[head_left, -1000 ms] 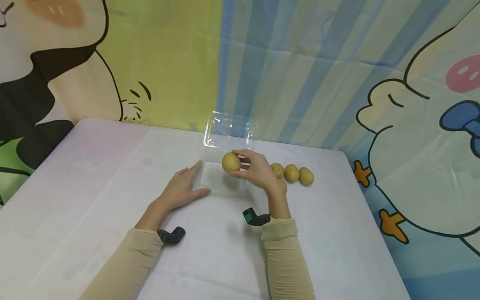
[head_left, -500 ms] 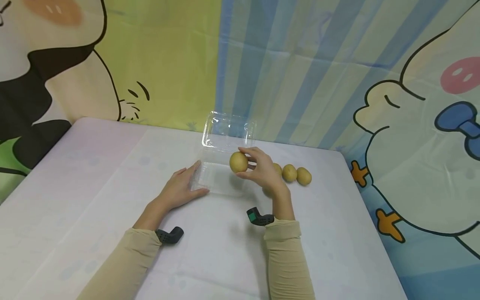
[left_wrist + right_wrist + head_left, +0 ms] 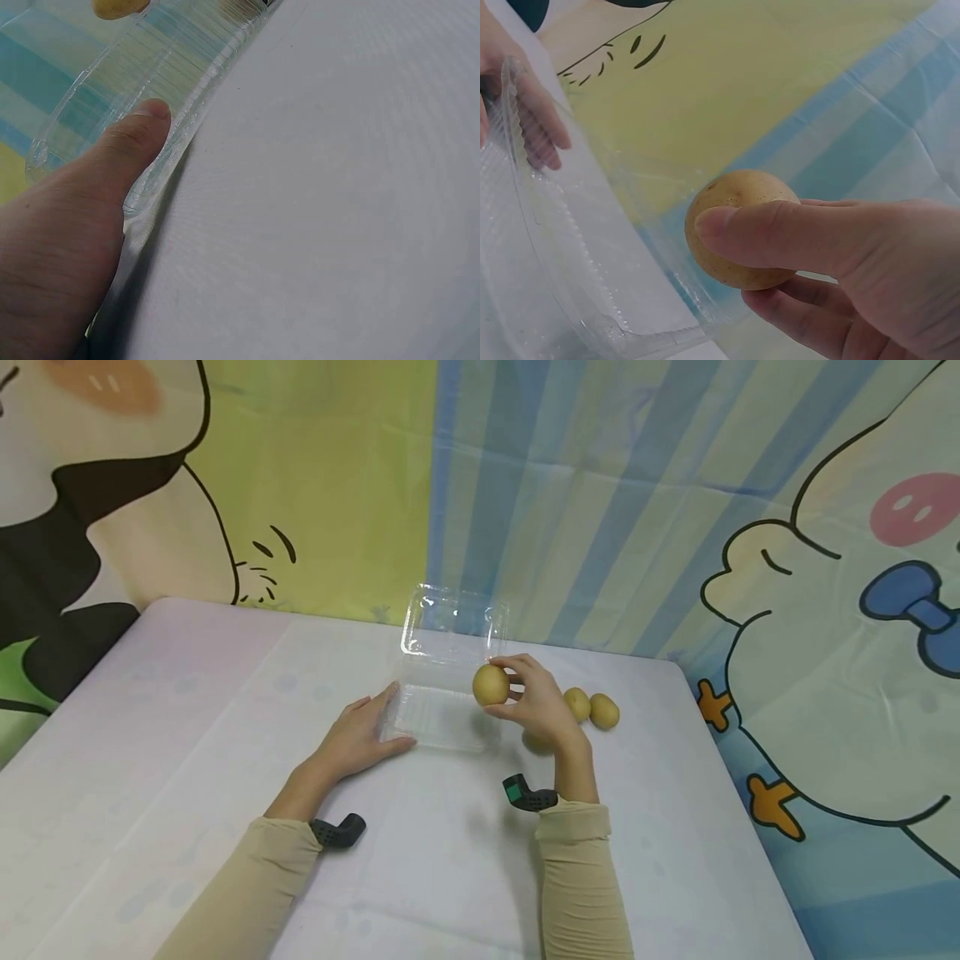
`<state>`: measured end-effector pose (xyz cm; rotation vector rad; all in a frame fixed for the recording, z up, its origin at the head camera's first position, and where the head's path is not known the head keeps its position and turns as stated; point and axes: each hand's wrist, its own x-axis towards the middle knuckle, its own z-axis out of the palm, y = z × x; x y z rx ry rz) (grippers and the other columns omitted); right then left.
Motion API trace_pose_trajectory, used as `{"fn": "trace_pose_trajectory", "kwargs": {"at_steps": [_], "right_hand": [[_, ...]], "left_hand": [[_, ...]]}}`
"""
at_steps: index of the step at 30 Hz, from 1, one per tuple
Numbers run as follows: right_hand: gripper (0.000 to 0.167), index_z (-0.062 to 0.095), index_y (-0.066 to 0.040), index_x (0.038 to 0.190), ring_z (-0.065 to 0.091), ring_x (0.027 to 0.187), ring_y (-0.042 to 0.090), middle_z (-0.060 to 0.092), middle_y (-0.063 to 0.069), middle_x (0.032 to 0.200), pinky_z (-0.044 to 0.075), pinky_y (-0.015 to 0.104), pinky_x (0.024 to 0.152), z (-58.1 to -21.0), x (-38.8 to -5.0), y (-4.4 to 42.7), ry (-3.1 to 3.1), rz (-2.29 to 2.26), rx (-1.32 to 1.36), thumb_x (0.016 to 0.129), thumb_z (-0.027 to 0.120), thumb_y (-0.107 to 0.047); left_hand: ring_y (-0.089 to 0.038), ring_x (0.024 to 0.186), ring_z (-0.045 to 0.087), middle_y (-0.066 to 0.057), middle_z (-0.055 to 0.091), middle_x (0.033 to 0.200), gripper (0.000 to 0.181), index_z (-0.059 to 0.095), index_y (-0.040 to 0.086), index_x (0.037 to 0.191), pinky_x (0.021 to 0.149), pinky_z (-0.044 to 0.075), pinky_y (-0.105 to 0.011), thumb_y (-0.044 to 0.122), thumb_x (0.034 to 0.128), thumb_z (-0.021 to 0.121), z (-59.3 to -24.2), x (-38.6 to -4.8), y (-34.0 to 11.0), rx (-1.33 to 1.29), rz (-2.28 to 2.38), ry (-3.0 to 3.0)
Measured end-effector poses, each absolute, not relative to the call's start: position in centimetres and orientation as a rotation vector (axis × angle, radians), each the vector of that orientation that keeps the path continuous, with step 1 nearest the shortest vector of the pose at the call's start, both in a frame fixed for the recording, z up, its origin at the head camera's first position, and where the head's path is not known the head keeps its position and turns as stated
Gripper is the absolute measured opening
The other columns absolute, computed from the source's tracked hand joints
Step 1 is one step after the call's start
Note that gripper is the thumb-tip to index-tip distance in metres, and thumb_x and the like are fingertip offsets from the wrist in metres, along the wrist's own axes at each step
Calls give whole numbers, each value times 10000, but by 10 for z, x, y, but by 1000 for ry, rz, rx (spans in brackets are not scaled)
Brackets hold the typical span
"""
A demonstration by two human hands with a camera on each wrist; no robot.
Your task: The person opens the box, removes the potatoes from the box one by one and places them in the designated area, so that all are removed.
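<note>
A yellow potato is pinched between the thumb and fingertips of my right hand, in the air over the right side of a clear plastic clamshell box. In the right wrist view the thumb lies across the face of this potato. My left hand touches the box at its left end, thumb along the near side and fingers straight. The left wrist view shows that thumb against the ribbed wall of the box. Behind the base, the box's lid stands raised.
Two potatoes lie on the white-covered table right of my right hand. Another potato is partly hidden behind the right wrist. A cartoon-printed curtain hangs along the table's back edge.
My right hand has moved a little to the right with the potato, from over the middle of the box towards its right side. The left hand has stayed at the box.
</note>
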<state>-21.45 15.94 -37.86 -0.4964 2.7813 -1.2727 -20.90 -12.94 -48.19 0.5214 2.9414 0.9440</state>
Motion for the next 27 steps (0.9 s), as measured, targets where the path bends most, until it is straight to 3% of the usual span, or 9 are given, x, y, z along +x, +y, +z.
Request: {"fn": "trace_pose_trajectory", "kwargs": {"at_steps": [7,27], "right_hand": [[700,491,-152,1351,560,1212,280,493,12,1374,516,363,963,-378,-212,166,2772,-1283,-422,734,820,-129],[694,530,-168,1352,576,1202,281,537,35,1346,507,374,977,-373,-205,199,2807,-1300,-399,726,823,-107]], "left_hand": [[-400,1357,359,-183,393,1486,1019,196,51,1515,1140,268,-529,568,786,686,-481,-209,-128,519,937,2930],[-373,1346,393,-192,385,1487,1031,201,24,1508,1155,238,-508,583,785,678,-483,-211,-130,562,919,2953]]}}
